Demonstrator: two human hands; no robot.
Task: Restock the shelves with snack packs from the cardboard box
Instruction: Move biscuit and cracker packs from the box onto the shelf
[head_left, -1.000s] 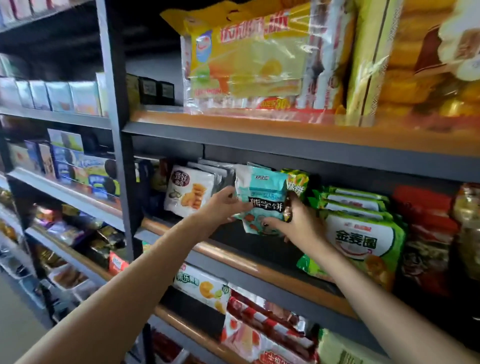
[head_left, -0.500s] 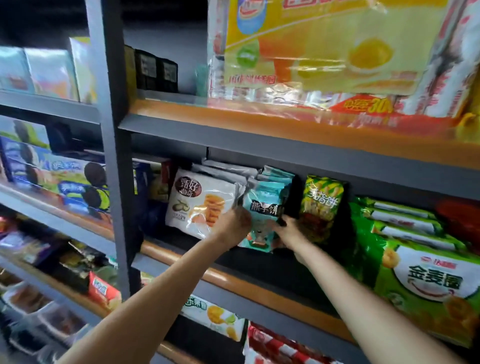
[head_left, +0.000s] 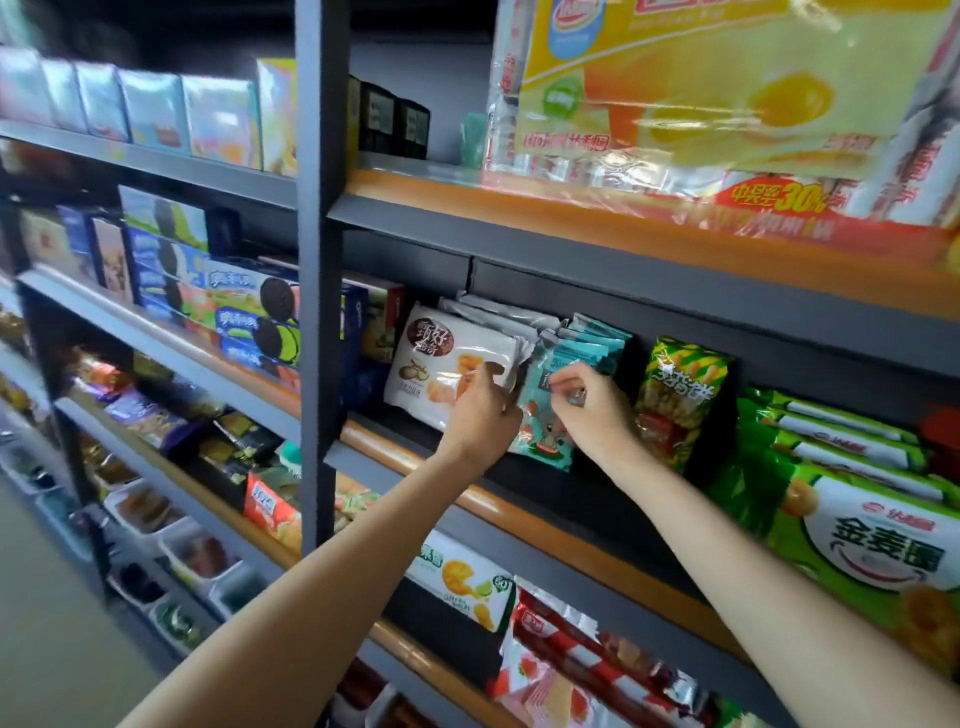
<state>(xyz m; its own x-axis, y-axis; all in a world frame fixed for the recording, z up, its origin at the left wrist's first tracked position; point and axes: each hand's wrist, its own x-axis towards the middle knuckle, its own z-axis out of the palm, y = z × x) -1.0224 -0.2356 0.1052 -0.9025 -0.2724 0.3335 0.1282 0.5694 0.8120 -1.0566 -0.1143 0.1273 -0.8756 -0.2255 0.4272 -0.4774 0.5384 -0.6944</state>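
Teal biscuit pack (head_left: 545, 426), light crinkly film with breakable contents: your right hand (head_left: 595, 413) pinches its front face, left hand (head_left: 480, 410) steadies its left edge against the white cookie pack (head_left: 447, 364).

Your single head camera looks forward and slightly down, close to the middle shelf (head_left: 519, 512), angled leftward along the aisle.

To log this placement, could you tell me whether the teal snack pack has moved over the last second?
Yes: the teal snack pack slid left, off the yellow-green pack, to sit against the white cookie pack.
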